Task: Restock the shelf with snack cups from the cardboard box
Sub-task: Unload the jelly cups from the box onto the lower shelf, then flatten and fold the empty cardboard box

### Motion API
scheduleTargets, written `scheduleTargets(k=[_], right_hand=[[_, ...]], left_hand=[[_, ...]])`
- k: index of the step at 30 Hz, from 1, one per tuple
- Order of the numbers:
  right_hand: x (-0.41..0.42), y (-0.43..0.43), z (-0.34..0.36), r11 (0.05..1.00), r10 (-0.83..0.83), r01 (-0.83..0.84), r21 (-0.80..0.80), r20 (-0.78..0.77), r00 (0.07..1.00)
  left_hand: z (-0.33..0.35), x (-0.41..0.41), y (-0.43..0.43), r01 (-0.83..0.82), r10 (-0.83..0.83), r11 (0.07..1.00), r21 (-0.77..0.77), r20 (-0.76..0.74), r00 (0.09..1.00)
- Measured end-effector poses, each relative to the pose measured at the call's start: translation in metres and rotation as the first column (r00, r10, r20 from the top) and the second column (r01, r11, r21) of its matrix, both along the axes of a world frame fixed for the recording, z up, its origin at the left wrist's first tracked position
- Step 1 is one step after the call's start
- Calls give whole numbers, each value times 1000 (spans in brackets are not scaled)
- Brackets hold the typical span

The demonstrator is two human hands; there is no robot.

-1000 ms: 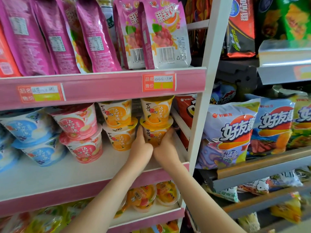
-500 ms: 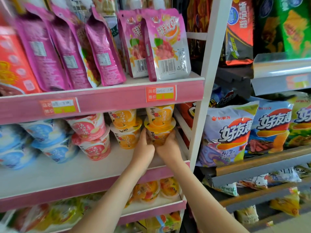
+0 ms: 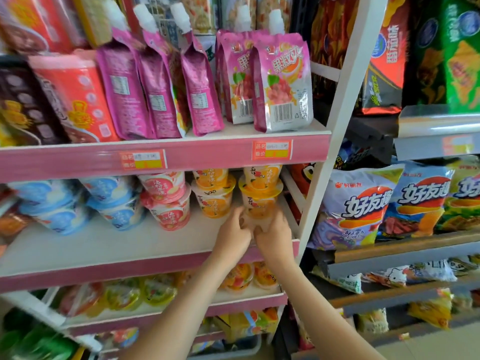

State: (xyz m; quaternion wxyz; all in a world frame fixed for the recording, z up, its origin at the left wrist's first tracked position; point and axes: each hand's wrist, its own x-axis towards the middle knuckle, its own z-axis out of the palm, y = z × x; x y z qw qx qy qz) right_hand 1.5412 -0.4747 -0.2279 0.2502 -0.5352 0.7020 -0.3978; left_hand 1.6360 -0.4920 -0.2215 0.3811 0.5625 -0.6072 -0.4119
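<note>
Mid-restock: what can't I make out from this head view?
Head view:
Base of lower orange cup: hidden behind left hand and right hand; motion blur hides their grip.
Price labels: text blurred.
Cardboard box: out of frame.
Top orange cup: top hidden by shelf lip.

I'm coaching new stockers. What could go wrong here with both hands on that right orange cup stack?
1. The left hand and right hand grip only the lower cup; the upper cup just sits on it and may topple if jerked.
2. The next orange stack stands close on the left; a sideways nudge could knock it over.
</note>
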Motion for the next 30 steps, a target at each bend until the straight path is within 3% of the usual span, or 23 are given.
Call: scheduleTargets(k=[4, 10, 15, 19, 26, 30], right_hand=[[10, 44, 6, 1000, 21, -21, -21, -7, 1000], [70, 118, -8, 955, 241, -236, 181, -7, 971], [140, 161, -64, 847, 412, -385, 367, 6, 911], [200, 190, -130, 710, 507, -431, 557, 22, 862], [293, 258, -255, 394, 580, -399, 828, 113, 807], [331, 288, -329, 342, 633, -403, 849, 109, 767]], left_hand=[[10, 29, 41, -54, 63, 994, -94, 102, 993], [-12, 82, 129, -211, 227, 969, -128, 121, 966], [-78, 142, 186, -383, 372, 923, 30, 179, 911], [-146, 195, 229, -463, 417, 851, 248, 215, 883], [-258, 295, 325, -469, 299, 729, 498, 384, 874], [-310, 332, 362, -497, 257, 663, 560, 453, 854]])
